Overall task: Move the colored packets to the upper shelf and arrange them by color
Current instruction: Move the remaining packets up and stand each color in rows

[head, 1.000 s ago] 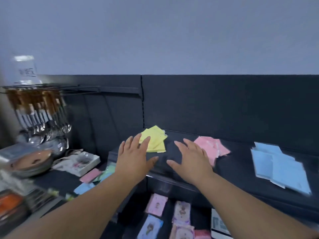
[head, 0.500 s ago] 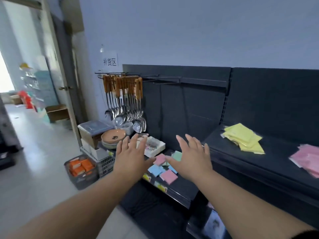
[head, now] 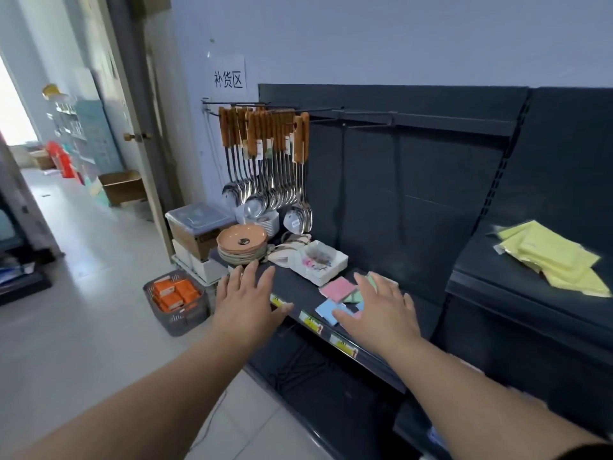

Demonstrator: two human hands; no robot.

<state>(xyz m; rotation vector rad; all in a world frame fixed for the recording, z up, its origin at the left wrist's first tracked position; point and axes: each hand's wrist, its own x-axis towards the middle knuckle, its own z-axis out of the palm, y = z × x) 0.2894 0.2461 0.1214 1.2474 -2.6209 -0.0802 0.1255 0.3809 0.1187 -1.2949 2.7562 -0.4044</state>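
Left hand [head: 247, 302], right hand [head: 381, 313] both spread, empty, above lower shelf [head: 298, 290] packets [head: 336, 288]

A white paper sign [head: 229, 78] on the wall [head: 365, 38] reads 补货区 — three black characters. The price labels [head: 309, 317] on the shelf's front edge [head: 376, 362] and the tags [head: 259, 151] on the hanging spoons [head: 265, 194] carry print too small to read.

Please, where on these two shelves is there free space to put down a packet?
On the upper shelf, the strip between its left edge and the yellow packets is bare. On the lower shelf, a dark patch lies between the orange plates and the pink packet. Its back-left corner is crowded with white dishes and hanging spoons.
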